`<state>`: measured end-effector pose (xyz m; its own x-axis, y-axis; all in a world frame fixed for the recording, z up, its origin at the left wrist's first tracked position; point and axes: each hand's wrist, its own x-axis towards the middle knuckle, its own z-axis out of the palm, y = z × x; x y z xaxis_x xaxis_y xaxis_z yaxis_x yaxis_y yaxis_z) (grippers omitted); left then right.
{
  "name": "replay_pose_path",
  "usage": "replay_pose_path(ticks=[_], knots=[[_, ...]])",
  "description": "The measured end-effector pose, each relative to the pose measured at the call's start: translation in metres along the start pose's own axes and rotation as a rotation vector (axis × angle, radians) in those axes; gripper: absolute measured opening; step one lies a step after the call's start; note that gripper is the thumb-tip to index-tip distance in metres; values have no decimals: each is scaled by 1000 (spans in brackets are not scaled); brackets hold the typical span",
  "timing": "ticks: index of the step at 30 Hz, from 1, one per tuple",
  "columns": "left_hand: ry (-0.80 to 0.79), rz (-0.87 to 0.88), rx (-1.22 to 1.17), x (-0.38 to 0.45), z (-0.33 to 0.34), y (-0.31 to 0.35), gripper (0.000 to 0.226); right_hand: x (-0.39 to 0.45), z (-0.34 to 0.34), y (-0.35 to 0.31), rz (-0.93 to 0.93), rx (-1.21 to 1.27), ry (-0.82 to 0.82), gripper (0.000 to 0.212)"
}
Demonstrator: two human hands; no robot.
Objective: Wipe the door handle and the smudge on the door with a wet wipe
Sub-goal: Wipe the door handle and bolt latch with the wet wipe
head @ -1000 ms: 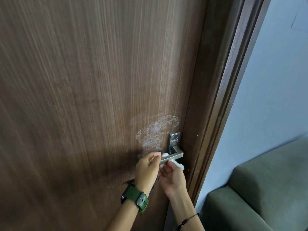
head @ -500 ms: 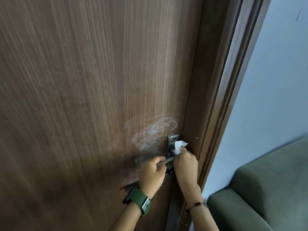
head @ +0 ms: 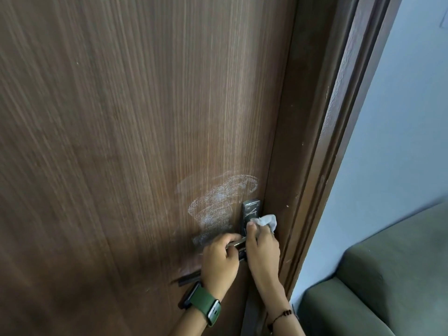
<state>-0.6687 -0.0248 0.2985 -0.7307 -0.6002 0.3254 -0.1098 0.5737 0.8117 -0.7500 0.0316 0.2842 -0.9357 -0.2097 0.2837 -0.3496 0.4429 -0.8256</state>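
A brown wood-grain door [head: 121, 141] fills most of the view. A whitish chalky smudge [head: 215, 202] spreads just left of the metal handle plate [head: 251, 209], which carries white scribble marks. My left hand [head: 220, 260], with a green watch on the wrist, is closed around the silver lever of the door handle [head: 236, 244]. My right hand [head: 263, 248] presses a crumpled white wet wipe [head: 268, 220] against the lower part of the plate. The lever is mostly hidden by my fingers.
The dark door frame [head: 322, 166] runs down the right side of the door. Beyond it is a pale blue wall [head: 400, 141]. A grey-green sofa [head: 388, 287] stands at the lower right, close to the frame.
My right hand has gone from under the lever up to the handle plate with the wipe. My left hand has closed over the lever and holds it.
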Motion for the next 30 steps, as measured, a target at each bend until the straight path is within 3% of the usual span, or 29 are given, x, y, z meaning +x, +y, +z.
replay_pose_path(ticks=[4, 8, 13, 16, 21, 30], knots=[[22, -11, -7, 3, 3, -3, 31, 9, -4, -11, -169, -18, 152, 29], [21, 19, -16, 1, 4, -6, 31, 2, -2, -3, -162, -185, 111, 26], [20, 2, -61, 2, 5, -9, 31, 9, -9, -15, -253, -209, 220, 14], [27, 20, -54, 0, 5, -13, 32, 1, -10, -9, -227, -260, 154, 14], [19, -10, -116, 1, 7, -13, 32, 12, -14, -18, -376, -252, 303, 14], [25, -8, -114, 0, 5, -13, 31, 15, -10, -22, -418, -163, 369, 17]])
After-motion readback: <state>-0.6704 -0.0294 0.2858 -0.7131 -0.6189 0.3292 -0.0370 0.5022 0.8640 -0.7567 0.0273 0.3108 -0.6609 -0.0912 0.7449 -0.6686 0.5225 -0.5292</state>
